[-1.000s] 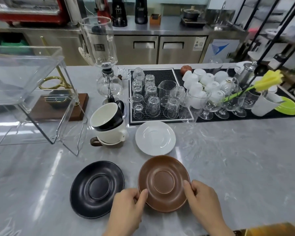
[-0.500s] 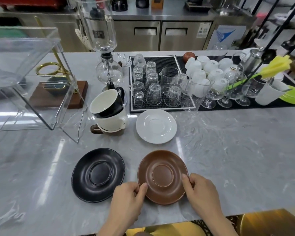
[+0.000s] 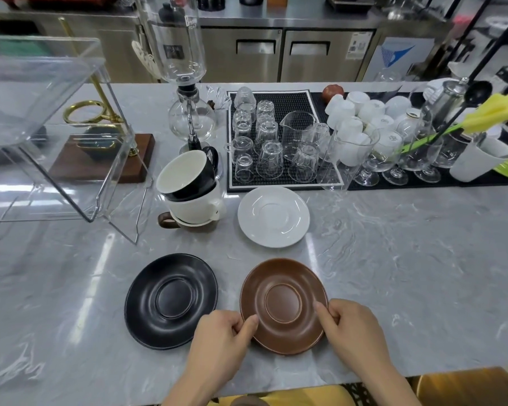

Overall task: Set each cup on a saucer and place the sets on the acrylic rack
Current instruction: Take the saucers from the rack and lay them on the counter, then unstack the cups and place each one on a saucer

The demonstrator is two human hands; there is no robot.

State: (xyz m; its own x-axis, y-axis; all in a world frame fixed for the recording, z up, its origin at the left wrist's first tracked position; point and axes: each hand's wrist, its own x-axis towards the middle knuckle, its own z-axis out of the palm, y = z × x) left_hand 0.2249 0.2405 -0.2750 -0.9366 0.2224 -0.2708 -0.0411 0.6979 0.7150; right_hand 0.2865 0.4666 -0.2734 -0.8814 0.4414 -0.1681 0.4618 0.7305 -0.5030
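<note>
Gripping brown saucer (image 3: 283,306) at opposite rims: left hand (image 3: 222,336) and right hand (image 3: 351,329) both curled closed on it; black saucer (image 3: 170,300) just beside, untouched

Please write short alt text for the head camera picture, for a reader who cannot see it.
Two hands, left hand and right hand, hold a brown saucer by its edges on a grey marble counter. A black saucer lies beside it; a white saucer and stacked cups sit behind.
</note>
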